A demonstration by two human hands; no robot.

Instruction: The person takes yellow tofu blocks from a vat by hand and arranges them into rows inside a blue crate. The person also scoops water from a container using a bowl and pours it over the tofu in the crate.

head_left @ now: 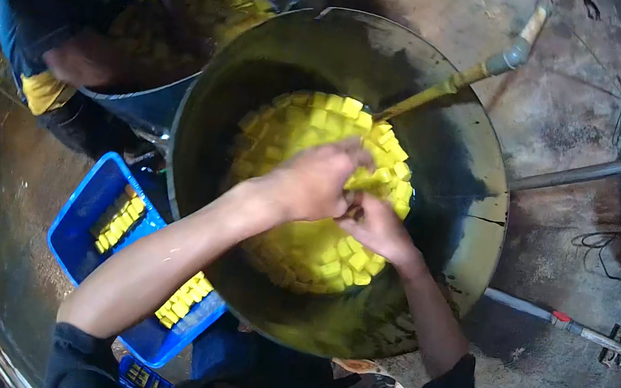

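Both hands are held close together above a large round metal vat (471,179). Inside it, many yellow blocks (357,258) lie in yellowish liquid. My left hand (321,179) is over the middle of the vat, its fingers curled and partly blurred. My right hand (380,228) meets it from the right with bent fingers, near a small dark spot between the two hands. What the fingers hold, if anything, is too small and hidden to make out.
A blue crate (86,199) with rows of yellow blocks stands at the lower left. Another person (80,60) works at a second vat, upper left. A pole (458,79) leans into my vat; a metal bar (598,171) extends right.
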